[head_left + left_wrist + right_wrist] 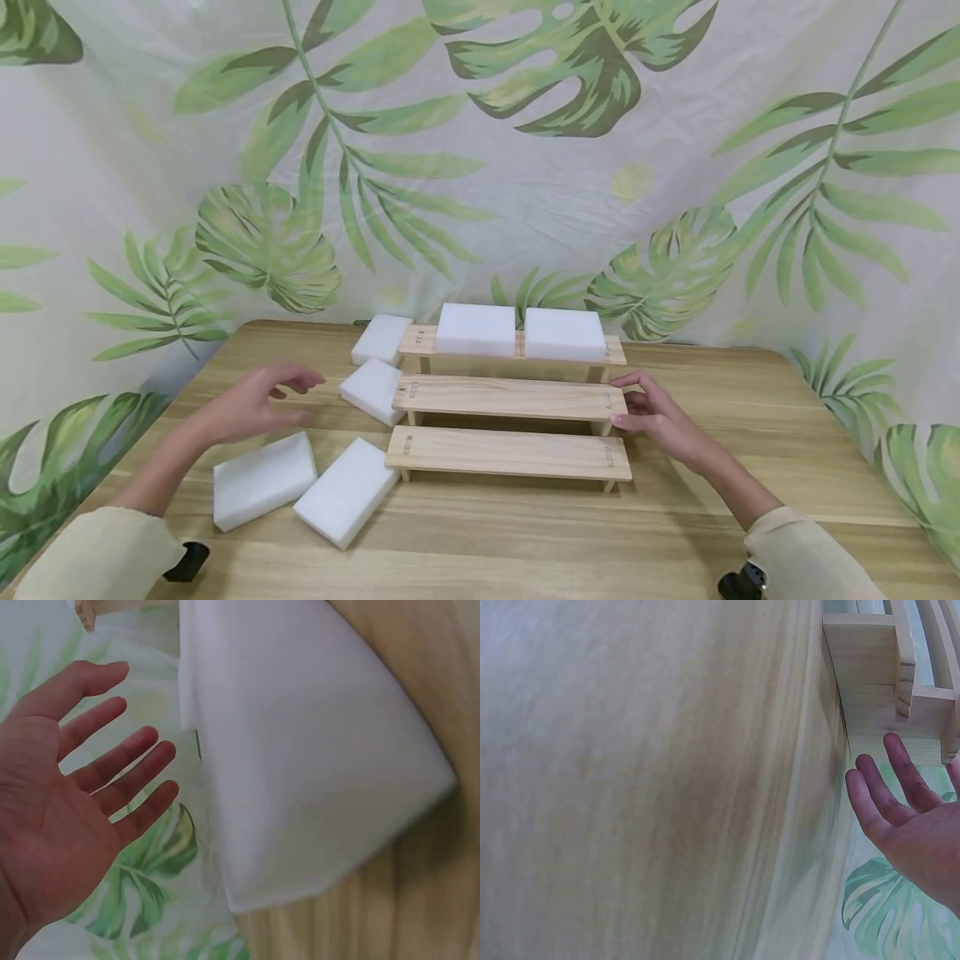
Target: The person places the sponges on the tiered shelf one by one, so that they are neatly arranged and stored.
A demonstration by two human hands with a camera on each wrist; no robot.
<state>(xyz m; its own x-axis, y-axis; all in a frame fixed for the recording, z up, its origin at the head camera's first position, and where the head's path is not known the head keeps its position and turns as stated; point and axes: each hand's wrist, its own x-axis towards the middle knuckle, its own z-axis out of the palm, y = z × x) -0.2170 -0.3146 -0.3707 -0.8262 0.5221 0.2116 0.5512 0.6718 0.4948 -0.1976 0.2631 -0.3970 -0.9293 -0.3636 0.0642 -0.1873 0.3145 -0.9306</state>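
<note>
A wooden stand (510, 397) with three stepped shelves is in the middle of the table. At the right end of its middle shelf, my right hand (663, 421) pinches the board, thumb at the front edge and index finger at the back. In the right wrist view, the other fingers (881, 802) extend below the stand. My left hand (251, 404) hovers left of the stand, fingers spread and holding nothing. Below it lie two white foam blocks, one farther left (264, 482) and one nearer the stand (348, 492). The left wrist view shows a foam block (300, 750) beside the palm.
Two white foam blocks (476, 329) (564, 333) sit on the top shelf. Two more lie left of the stand, one by the top shelf (381, 338) and one by the middle shelf (372, 390). A leaf-patterned cloth (540, 192) hangs behind the wooden table (697, 533).
</note>
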